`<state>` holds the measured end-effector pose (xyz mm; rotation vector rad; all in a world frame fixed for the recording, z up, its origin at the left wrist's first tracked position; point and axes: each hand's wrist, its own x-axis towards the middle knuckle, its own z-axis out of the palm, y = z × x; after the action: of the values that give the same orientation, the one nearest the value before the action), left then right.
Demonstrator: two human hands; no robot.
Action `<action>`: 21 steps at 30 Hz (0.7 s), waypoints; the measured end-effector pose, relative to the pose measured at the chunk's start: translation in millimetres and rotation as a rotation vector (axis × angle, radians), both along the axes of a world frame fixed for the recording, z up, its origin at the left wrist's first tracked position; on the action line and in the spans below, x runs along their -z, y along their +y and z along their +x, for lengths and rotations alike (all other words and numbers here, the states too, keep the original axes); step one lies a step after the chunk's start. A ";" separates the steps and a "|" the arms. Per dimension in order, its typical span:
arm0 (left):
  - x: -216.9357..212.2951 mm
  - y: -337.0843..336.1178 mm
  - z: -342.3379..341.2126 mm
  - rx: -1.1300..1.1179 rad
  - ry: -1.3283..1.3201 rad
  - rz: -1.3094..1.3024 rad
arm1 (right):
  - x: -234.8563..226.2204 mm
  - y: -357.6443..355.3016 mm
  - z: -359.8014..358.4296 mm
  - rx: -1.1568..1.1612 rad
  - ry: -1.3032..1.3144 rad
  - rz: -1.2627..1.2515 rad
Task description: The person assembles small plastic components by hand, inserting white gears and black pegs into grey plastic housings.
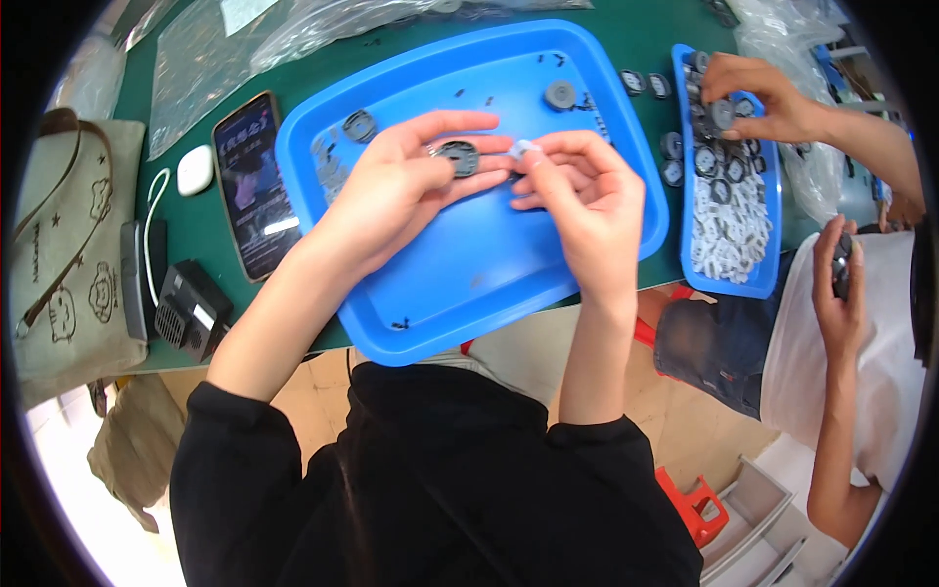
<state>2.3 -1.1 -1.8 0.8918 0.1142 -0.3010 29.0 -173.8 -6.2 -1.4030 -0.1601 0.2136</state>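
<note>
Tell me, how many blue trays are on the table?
2. A big blue tray sits under the person's hands; a narrow blue tray lies at right, by a co-worker's hand.

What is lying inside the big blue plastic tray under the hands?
In the big blue plastic tray lie a round grey disc part, another grey part and small dark bits. The left hand and right hand cover its middle.
</note>
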 end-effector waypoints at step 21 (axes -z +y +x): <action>-5.4 -2.8 -1.9 0.054 -0.108 0.358 | 1.8 -9.3 1.8 -0.018 0.002 0.139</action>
<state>0.5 -3.9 3.6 1.2657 0.0437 -0.2860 30.8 -183.0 -8.0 -1.2633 -0.1826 0.2142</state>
